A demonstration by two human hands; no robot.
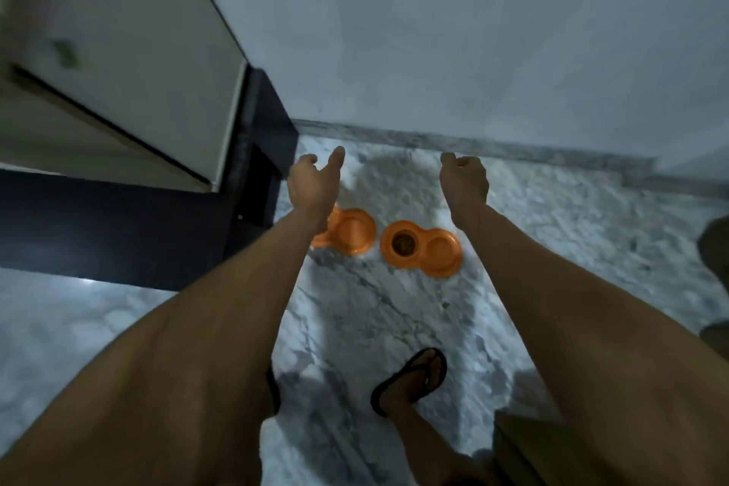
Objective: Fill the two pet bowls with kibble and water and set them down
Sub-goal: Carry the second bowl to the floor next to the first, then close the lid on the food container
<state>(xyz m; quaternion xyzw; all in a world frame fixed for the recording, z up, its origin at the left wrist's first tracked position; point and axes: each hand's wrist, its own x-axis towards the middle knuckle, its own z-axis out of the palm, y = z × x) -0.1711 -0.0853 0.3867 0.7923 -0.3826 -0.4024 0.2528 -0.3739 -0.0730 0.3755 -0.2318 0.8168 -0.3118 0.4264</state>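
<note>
Wall [473, 32]: plain, pale, fills the upper view. Floor [374, 308]: grey-veined marble, meets the wall at a stone skirting.

Cabinet [130, 51]: pale, at my left, standing on a dark base [118, 225].

Both my bare forearms reach forward over the floor. Left hand [313, 181]: fingers relaxed, thumb out, nothing in it. Right hand [465, 179]: fingers loosely curled, nothing in it; view is blurred here. Neither hand touches a bowl.

My foot in a black sandal [414, 379] stands on the floor, nearer to me than the bowls.

Left bowl [353, 231]: orange double dish, flat on the floor just beside the dark base; my left wrist hides its left well. Contents of the visible well cannot be told.

Right bowl [438, 252]: same kind, on the floor just right of the first, a narrow gap between them. Its left well holds dark kibble [402, 241]; the right well's contents cannot be told.
</note>
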